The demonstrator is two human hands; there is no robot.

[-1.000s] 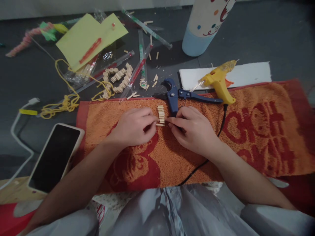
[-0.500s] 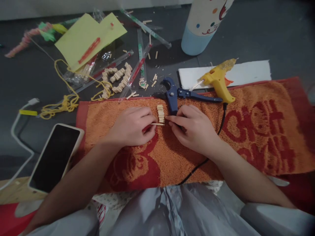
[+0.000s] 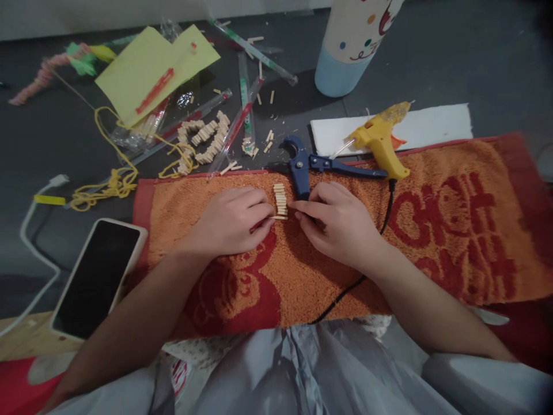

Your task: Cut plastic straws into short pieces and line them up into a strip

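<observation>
A short row of small wooden sticks [image 3: 280, 196] lies side by side on an orange and red towel [image 3: 328, 294]. At the row's near end, my left hand [image 3: 235, 222] has its thumb and forefinger closed on the left end of a wooden stick [image 3: 281, 218]. Just right of the row is my right hand [image 3: 337, 225], its forefinger reaching to the row's edge and its thumb slightly apart below; no object shows between them. Beyond my right fingers lies a blue-handled cutter [image 3: 301, 173], its lower handle close to them.
A yellow glue gun [image 3: 380, 141] rests across a white board [image 3: 436, 128], its black cord crossing the towel. A bottle [image 3: 339, 66] stands behind. A curved stick piece [image 3: 211, 147], yellow yarn [image 3: 114, 181], plastic tubes and yellow paper [image 3: 129, 80] lie left. A phone [image 3: 101, 276] sits at near left.
The thumb and forefinger of my left hand have come together over the stick's left end, and less of it shows. My right hand and the row have hardly moved.
</observation>
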